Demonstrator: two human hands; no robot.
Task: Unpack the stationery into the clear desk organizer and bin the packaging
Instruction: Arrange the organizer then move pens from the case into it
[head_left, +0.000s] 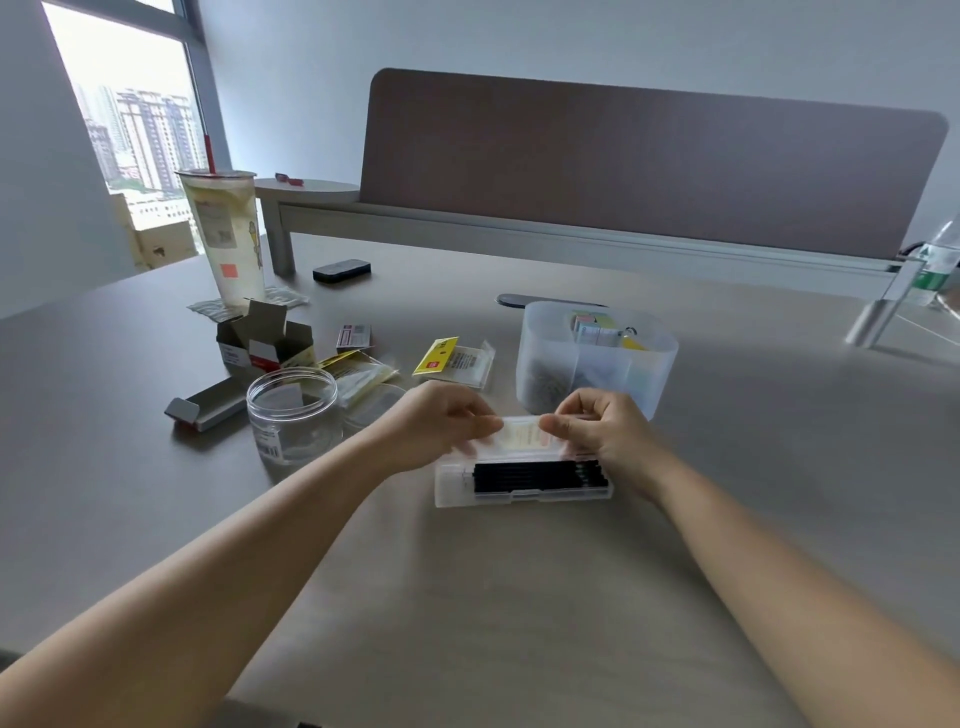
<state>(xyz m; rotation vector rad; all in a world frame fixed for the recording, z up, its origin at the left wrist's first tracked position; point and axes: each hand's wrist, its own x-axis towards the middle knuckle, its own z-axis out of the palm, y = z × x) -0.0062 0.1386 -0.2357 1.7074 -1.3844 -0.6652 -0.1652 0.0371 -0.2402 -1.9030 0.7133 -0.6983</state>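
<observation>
Both hands, left (441, 421) and right (597, 428), pinching lid of pen case (522, 480) on table (467, 597), organizer (597, 358) at one o'clock; possible spill of pens if lid jerked open.

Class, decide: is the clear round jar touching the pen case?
Apart. The head view shows bare desk and the left forearm between the clear round jar and the pen case.
</observation>
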